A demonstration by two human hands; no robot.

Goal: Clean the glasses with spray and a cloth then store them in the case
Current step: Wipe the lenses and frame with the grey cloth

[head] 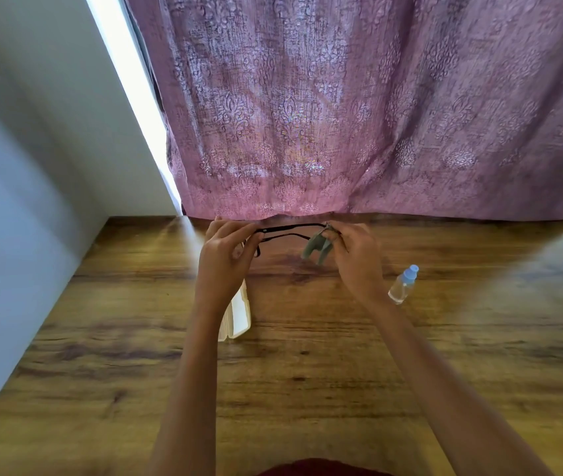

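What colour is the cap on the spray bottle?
Light blue: the cap shows clearly in the head view.

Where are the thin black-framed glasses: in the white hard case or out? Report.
Out: left hand and right hand hold the thin black-framed glasses clear of the white hard case.

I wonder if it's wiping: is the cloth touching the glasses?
Touching. Head view: the right hand pinches the cloth round one end of the glasses.

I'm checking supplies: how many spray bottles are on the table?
1. The spray bottle sits on the table, just right of the right hand; another could be hidden from view.
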